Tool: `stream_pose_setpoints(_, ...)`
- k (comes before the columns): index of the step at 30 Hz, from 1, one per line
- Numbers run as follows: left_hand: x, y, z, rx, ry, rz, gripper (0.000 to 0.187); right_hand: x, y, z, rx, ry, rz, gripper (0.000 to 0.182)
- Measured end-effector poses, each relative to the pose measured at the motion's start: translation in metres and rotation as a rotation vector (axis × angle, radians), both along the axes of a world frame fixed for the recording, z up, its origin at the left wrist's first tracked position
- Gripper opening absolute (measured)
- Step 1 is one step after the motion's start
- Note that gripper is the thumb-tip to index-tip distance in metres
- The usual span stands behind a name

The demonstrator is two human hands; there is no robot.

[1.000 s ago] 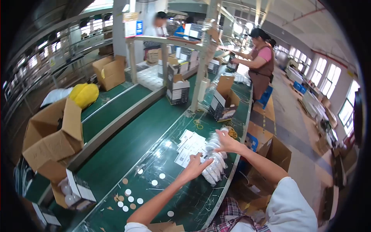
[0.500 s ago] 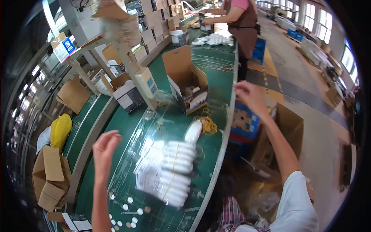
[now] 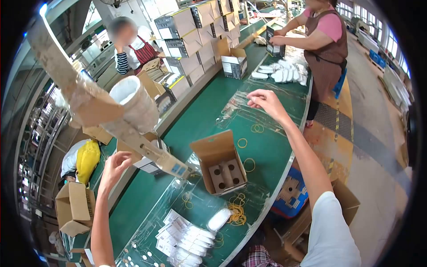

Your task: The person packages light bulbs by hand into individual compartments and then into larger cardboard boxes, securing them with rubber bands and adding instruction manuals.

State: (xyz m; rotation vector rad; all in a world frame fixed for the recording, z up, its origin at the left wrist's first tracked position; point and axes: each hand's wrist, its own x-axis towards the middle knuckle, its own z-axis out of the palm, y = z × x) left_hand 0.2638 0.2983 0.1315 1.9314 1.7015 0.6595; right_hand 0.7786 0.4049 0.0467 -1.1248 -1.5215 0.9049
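My left hand [image 3: 114, 165] is raised at the left with its fingers loosely curled and nothing in it, close to a tape-wrapped post [image 3: 147, 149]. Farther out, my right hand [image 3: 264, 101] reaches over a sheet of clear film [image 3: 242, 111] on the green table [image 3: 200, 120]; whether it pinches the film is unclear. Between my arms stands an open cardboard box [image 3: 222, 164] with a holed divider inside. Nearer me lie a stack of white bagged pieces [image 3: 195, 240], paper leaflets [image 3: 171, 227] and yellow rubber bands [image 3: 238, 207].
A person in a brown apron [image 3: 327, 40] works at the table's far end beside white pieces [image 3: 284, 73]. Another person [image 3: 133, 49] stands behind stacked boxes [image 3: 187, 26]. A white roll [image 3: 133, 100] hangs on the post. Also here: a yellow bag [image 3: 88, 158], a carton [image 3: 75, 207] and a blue crate [image 3: 291, 196].
My view has swung up along the table. Both hands left the stack of white pieces; the right hand now reaches far out over the film, and the left hand stays raised.
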Motion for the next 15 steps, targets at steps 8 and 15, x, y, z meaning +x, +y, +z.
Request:
stream_pose_setpoints(8,0.097,-0.097,0.075,-0.134,0.546,-0.095,0.033,-0.006,0.080,0.031,-0.151,-0.050,0.132,0.026)
stream_pose_setpoints(15,0.181,-0.077,0.060,-0.043,0.102,-0.443,0.028,-0.042,0.106,0.045,-0.250,-0.012,0.110,0.027)
